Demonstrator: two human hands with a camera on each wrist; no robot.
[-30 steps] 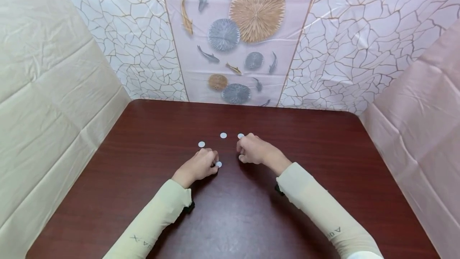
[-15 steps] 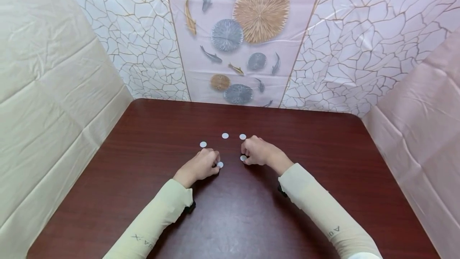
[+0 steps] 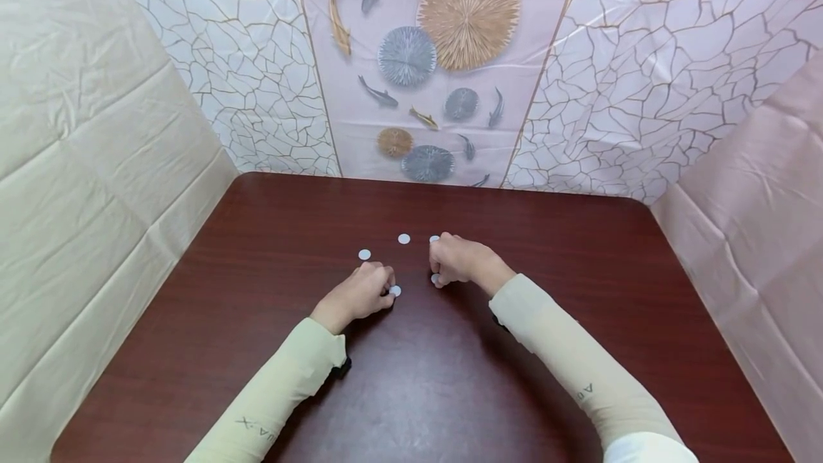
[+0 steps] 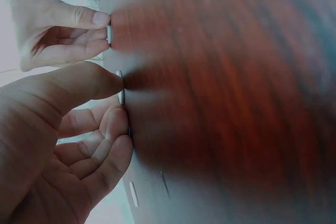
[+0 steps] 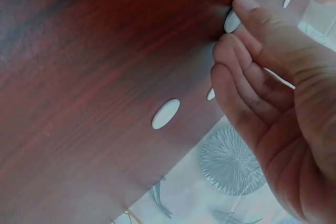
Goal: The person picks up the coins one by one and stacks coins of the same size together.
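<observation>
In the head view my left hand (image 3: pixel 360 293) is low over the table, thumb and fingers curled at the edges of a small white disc (image 3: pixel 395 291). To its right my right hand (image 3: pixel 464 260) pinches another white disc (image 3: pixel 435 279) between thumb and fingers. Both discs lie flat or nearly flat on the tabletop. In the right wrist view, the right thumb and fingertips frame their disc (image 5: pixel 231 22). The left wrist view shows the left thumb in front of its disc (image 4: pixel 121 95), with the right hand (image 4: pixel 63 32) beyond.
The dark red-brown table (image 3: pixel 411 391) carries more white discs farther back: one at left (image 3: pixel 364 254), one in the middle (image 3: pixel 403 239), and one (image 3: pixel 434 239) partly covered by the right hand. A patterned curtain (image 3: pixel 418 77) hangs behind the far edge; pale cloth (image 3: pixel 109 184) borders the sides.
My right hand has shifted slightly away and left, now covering part of the far right disc that showed fully half a second ago. The left hand stays almost still. The view tilts slightly.
</observation>
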